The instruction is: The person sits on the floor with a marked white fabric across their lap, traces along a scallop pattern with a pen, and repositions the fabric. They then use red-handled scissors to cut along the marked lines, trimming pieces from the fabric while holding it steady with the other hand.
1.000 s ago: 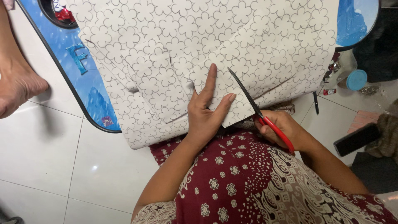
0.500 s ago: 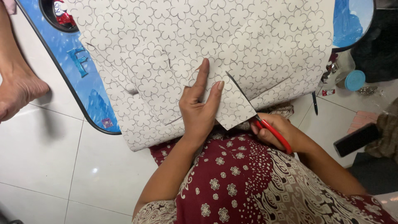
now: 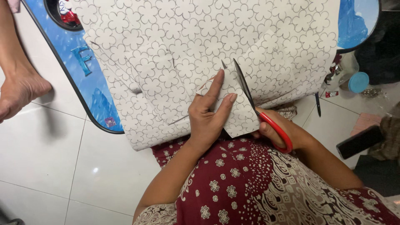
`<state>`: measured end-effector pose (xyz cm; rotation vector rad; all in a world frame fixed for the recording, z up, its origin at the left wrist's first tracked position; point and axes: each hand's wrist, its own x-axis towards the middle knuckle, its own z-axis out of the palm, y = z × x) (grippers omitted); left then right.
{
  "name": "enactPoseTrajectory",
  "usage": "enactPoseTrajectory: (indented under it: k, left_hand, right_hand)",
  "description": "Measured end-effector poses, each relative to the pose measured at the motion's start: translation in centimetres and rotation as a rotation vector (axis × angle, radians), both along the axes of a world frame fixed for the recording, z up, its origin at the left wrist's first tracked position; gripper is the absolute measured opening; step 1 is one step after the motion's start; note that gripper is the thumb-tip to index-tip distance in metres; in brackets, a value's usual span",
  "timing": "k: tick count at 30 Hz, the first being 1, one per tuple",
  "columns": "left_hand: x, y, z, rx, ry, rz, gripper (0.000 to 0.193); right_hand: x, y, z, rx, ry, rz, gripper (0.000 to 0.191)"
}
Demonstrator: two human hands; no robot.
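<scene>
A large white sheet (image 3: 179, 46) printed with flower outlines lies over a blue tabletop (image 3: 89, 81). My left hand (image 3: 208, 116) presses flat on the sheet near its lower edge, fingers pointing up, holding a partly cut flap. My right hand (image 3: 277, 131) grips red-handled scissors (image 3: 254, 102), whose dark blades are open and run up into the sheet just right of my left fingers. My lap in a dark red patterned garment (image 3: 250, 179) is below both hands.
Another person's bare foot (image 3: 18, 89) rests on the white tiled floor (image 3: 46, 154) at the left. At the right are a pen (image 3: 318, 104), a clear jar with a blue lid (image 3: 354, 79) and a dark phone (image 3: 360, 141).
The scissor blades have moved up into the sheet and opened again. My left hand slid up slightly and the cut flap has grown longer.
</scene>
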<state>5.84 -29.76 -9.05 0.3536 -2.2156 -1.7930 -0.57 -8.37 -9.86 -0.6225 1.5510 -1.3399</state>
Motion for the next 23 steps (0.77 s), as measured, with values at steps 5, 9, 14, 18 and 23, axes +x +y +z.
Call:
enactPoseTrajectory:
  k: [5,9,14,18,23]
  left_hand:
    - [0.1,0.4,-0.5,0.024,-0.084,0.028,0.055]
    - [0.3,0.7,-1.1,-0.081,-0.040,0.061,0.056]
    - [0.5,0.7,-1.5,-0.050,-0.053,0.046,0.057]
    - [0.5,0.8,-1.3,-0.002,-0.039,-0.021,0.057]
    - [0.6,0.7,-0.7,0.148,-0.068,-0.083,0.057]
  right_hand:
    - [1.4,-0.3,-0.4,0.059,-0.006,-0.054,0.090]
    - [2.3,-0.2,-1.4,0.086,-0.056,-0.115,0.090]
    - [2.8,0.4,-2.7,0.072,-0.005,-0.096,0.091]
    - [2.8,1.2,-3.3,0.065,-0.098,-0.154,0.096]
    - [3.0,1.7,-3.3,0.093,-0.193,-0.202,0.095]
